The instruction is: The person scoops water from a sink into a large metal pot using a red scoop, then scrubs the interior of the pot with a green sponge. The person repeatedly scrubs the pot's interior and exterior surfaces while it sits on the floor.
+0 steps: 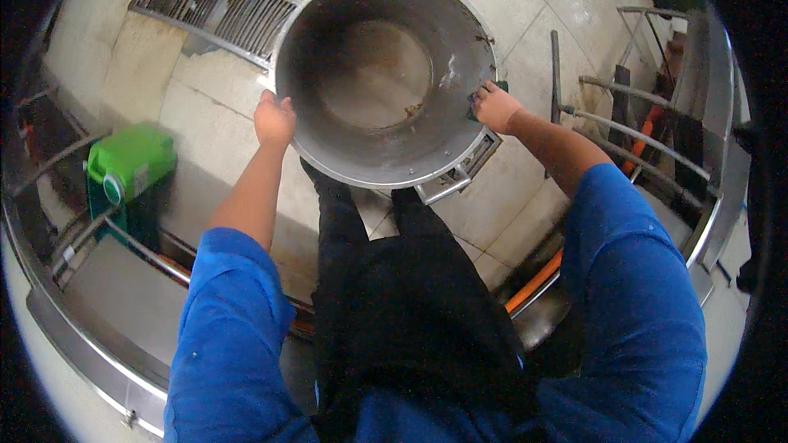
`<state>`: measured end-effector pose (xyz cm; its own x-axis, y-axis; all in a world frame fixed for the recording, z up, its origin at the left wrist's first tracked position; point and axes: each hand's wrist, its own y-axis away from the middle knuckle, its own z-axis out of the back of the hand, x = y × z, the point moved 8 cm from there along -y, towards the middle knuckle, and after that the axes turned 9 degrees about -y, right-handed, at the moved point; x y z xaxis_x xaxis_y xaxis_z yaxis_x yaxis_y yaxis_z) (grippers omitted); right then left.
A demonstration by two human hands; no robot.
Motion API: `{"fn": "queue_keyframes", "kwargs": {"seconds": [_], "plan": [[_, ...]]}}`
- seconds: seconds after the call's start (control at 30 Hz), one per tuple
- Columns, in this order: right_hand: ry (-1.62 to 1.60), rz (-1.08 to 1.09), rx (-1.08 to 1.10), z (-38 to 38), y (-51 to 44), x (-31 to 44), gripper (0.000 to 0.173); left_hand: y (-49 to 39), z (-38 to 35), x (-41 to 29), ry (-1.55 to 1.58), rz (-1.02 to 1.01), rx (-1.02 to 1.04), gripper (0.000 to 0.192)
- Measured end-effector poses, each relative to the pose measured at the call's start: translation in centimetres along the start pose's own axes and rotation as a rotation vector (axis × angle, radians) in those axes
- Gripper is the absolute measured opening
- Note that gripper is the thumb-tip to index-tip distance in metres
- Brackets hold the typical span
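A large round metal cooking pot (386, 157), with loop handles at its upper left and lower right, stands before me. Its inside shows murky residue on the bottom and brown bits on the wall and near the base. My left hand (275, 118) grips the pot's left rim. On the right rim, my right hand (494, 107) holds a dark green scouring pad (473, 109), which lies partly inside the pot and partly over the edge.
A metal floor grate (215, 9) lies at upper left on the tiled floor (203, 104). A green plastic jerrycan (138, 160) stands at left. Stainless-steel tables with pipe frames flank me, and a squeegee-like pole (640, 141) is at right.
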<state>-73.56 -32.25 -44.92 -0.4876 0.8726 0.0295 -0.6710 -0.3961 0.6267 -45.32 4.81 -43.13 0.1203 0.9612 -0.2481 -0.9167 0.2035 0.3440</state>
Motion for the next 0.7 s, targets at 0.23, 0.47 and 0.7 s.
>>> {"fn": "queue_keyframes", "kwargs": {"seconds": [0.23, 0.47, 0.7], "plan": [[-0.164, 0.236, 0.183, 4.6, -3.3, 9.9, 0.022, 3.7, 2.1, 12.7, -0.055, 0.101, -0.086, 0.035], [-0.378, 0.217, 0.231, 11.2, -9.4, 27.1, 0.027, 2.0, 6.5, 26.3, -0.291, 0.232, 0.006, 0.052], [-0.509, 0.141, 0.203, 16.6, -13.9, 41.0, 0.031, 6.3, 9.9, 30.7, -0.019, 0.25, -0.142, 0.085]]}}
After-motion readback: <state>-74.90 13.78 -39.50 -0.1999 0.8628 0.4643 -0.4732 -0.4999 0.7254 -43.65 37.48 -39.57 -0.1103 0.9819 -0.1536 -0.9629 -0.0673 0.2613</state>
